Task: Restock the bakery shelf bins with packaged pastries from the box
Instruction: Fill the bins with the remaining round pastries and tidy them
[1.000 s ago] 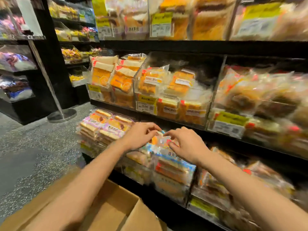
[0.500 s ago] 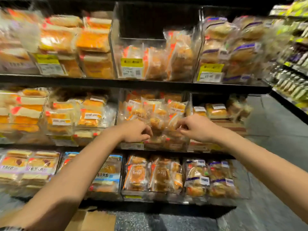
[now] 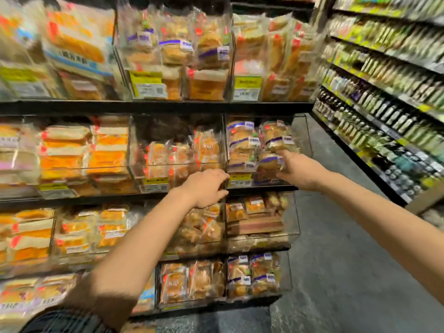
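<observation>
My right hand (image 3: 299,170) reaches into the clear bin (image 3: 303,140) at the right end of the middle shelf. Its fingers and thumb close round a purple-banded pastry packet (image 3: 268,164) that lies among similar packets there. My left hand (image 3: 206,186) hovers at the front wall between that bin and the neighbouring bin of orange-labelled buns (image 3: 177,162). The left fingers are loosely curled and nothing shows in them. The view is blurred by motion.
Black shelves (image 3: 144,108) carry several clear bins of packaged breads and cakes above, below and to the left. A second shelving unit with bottles (image 3: 384,104) runs along the right. Grey speckled floor (image 3: 336,260) lies between them.
The view has swung up and right, from the low bins and cardboard box to the middle shelf. Both hands moved right; my right hand has gone into the right-end bin and the hands have parted.
</observation>
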`<state>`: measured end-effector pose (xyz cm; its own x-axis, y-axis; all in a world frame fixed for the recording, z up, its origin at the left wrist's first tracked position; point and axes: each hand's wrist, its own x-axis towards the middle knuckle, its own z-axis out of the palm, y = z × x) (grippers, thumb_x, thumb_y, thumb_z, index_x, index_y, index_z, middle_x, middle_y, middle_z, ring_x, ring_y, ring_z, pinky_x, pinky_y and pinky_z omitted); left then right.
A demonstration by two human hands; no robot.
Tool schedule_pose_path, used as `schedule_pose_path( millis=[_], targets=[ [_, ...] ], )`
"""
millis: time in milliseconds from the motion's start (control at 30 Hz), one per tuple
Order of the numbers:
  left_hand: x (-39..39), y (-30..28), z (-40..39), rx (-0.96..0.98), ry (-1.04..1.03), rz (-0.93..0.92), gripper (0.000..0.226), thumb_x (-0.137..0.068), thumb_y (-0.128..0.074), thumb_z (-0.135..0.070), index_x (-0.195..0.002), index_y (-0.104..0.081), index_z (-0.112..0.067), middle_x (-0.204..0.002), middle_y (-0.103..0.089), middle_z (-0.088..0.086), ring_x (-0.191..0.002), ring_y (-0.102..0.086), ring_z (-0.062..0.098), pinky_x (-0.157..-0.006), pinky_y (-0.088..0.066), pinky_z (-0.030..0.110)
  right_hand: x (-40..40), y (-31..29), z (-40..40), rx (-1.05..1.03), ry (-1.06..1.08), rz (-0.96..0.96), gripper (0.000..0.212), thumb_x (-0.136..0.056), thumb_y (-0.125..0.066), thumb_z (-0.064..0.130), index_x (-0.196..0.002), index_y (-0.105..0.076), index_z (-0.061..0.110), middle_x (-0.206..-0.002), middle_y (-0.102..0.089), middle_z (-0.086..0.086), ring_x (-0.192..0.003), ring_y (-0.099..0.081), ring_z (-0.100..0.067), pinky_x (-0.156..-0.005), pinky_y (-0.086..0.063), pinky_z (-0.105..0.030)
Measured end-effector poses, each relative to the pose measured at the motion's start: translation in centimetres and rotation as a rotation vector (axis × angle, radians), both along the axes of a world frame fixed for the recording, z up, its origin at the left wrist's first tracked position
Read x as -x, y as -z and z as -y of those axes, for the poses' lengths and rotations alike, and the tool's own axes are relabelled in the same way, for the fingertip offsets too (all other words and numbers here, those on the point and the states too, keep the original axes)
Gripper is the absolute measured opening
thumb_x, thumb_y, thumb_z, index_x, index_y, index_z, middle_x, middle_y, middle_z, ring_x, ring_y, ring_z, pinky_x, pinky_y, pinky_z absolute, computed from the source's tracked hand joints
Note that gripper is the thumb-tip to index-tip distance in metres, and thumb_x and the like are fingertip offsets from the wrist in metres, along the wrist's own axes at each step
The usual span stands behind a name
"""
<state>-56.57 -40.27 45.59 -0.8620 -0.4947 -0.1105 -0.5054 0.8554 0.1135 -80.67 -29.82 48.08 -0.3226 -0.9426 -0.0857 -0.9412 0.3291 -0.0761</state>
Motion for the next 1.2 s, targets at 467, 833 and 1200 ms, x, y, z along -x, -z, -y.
schedule_pose_path(
  millis=[467,833,1200],
  targets=[
    [16.8,3.4,8.2,-0.011,-0.198,-0.096,0.066,-0.101,-0.031,-0.044,-0.153,0.000,-0.018,-0.160,0.011,0.004,-0.146,0.015,0.019,-0.117,0.008,0.036,12.1,4.5,12.2,0.100,-0.009,0.053,0.059,-0.100,-0.033,0.045,-0.151,-0.003,0.038,-0.160,0.004,-0.011,-0.146,0.010,-0.032,-0.118,-0.007,-0.048],
    [17.8,8.3,10.2,0.284,-0.211,-0.097,0.061,-0.094,-0.023,-0.047,-0.149,-0.026,-0.022,-0.156,-0.026,0.007,-0.145,-0.021,0.026,-0.113,-0.015,0.048,11.6,8.7,14.3,0.133,0.066,-0.072,0.053,-0.101,-0.016,0.050,-0.151,-0.001,0.040,-0.160,0.011,-0.006,-0.146,0.017,-0.029,-0.119,-0.005,-0.049],
    [15.9,4.6,8.0,0.159,-0.238,-0.122,0.074,-0.095,-0.038,-0.054,-0.152,0.000,-0.027,-0.154,0.027,0.003,-0.142,0.027,0.021,-0.116,0.013,0.041,10.1,6.4,12.9,0.413,0.057,0.076,0.057,-0.098,-0.024,0.045,-0.151,-0.022,0.025,-0.159,-0.009,-0.014,-0.148,0.006,-0.028,-0.116,0.008,-0.047]
  ],
)
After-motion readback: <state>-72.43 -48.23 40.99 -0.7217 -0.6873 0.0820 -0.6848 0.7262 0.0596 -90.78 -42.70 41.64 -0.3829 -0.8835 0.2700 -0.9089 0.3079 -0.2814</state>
